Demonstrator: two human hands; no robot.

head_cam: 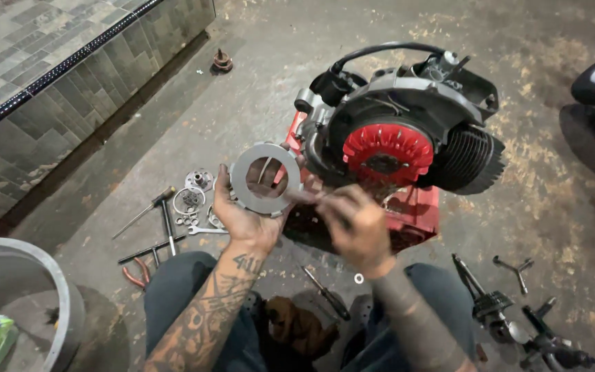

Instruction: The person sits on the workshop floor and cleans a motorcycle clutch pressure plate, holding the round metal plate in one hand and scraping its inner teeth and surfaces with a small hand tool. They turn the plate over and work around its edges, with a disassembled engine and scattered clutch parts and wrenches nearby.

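A toothed metal ring (265, 178) is held up in the left hand (246, 219); inspection is judged underway. The right hand (358, 231), just beside it, is closed, its contents blurred. A steady hold is called for next.

Left hand (246, 217) holds a toothed grey ring (265, 178) before the engine (408, 131); right hand (358, 231) blurred beside it.

Left of the engine (408, 131) you have bare concrete floor (242, 103) up to the tiled wall (49, 89). Nearer you, loose tools (163, 220) crowd that side, and gear shafts (497, 310) (right of it) block the floor there.
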